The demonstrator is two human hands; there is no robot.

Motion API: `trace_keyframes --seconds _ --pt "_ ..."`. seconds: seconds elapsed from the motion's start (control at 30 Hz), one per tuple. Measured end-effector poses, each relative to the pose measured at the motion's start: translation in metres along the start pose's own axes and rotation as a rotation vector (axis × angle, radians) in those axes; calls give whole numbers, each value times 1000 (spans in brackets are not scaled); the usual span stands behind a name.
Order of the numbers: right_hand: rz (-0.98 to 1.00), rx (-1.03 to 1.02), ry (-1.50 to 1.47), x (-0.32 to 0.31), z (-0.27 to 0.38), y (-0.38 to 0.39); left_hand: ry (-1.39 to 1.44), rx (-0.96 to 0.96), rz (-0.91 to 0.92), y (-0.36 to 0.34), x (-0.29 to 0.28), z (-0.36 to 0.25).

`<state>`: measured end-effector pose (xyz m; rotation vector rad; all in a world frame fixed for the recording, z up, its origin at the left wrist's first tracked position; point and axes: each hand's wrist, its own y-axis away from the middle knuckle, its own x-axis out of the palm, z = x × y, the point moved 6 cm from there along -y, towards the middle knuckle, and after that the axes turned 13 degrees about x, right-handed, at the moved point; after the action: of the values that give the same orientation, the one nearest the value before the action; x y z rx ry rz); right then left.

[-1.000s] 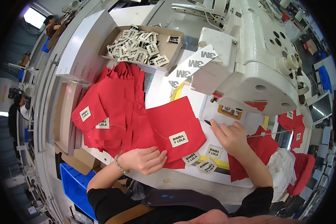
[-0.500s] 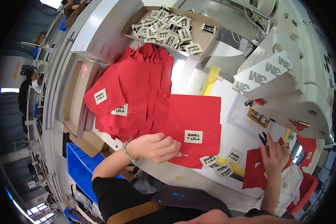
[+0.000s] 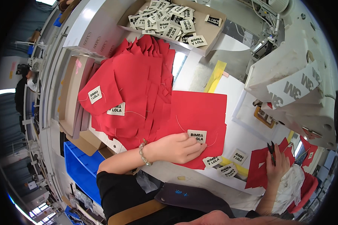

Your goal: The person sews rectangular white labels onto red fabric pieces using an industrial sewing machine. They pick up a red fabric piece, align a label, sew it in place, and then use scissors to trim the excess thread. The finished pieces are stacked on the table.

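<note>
My left hand (image 3: 178, 148) lies over the lower part of a square red fabric piece (image 3: 199, 108). Its curled fingers cover the lower left of a white label (image 3: 197, 135) with black lettering; whether they pinch anything is hidden. Loose pale threads trail from both sides of that label. My right hand (image 3: 278, 165) holds black thread snips (image 3: 272, 153), points up, above a small stack of red fabric pieces (image 3: 256, 167). Several loose white labels (image 3: 228, 170) lie between my hands.
Left of the square piece spreads a big pile of red fabric (image 3: 135, 90). A shallow cardboard box (image 3: 216, 32) of labels stands at the far side. The white sewing machine (image 3: 293, 71) bulks at the right. A blue bin (image 3: 80, 165) sits at the lower left.
My left hand has moved right, from the fabric's lower left edge onto the label. The snips have turned more upright, and their blades look closer together. The whole view has shifted slightly.
</note>
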<state>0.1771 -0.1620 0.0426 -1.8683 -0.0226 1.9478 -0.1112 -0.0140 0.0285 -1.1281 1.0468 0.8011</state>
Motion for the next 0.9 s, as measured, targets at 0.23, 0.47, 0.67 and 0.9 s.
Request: trace_keyframes --seconds 0.23,0.47,0.67,0.9 --pt "12 20 2 6 0 0 -12 86 0 1 -1 -8" --pt "34 73 -42 13 -8 11 -118 -103 -182 28 -24 5" --pt "41 73 -32 13 -9 13 -83 -234 -148 39 -19 14" --pt "-97 46 31 6 -13 14 -17 -328 -136 47 -23 24"
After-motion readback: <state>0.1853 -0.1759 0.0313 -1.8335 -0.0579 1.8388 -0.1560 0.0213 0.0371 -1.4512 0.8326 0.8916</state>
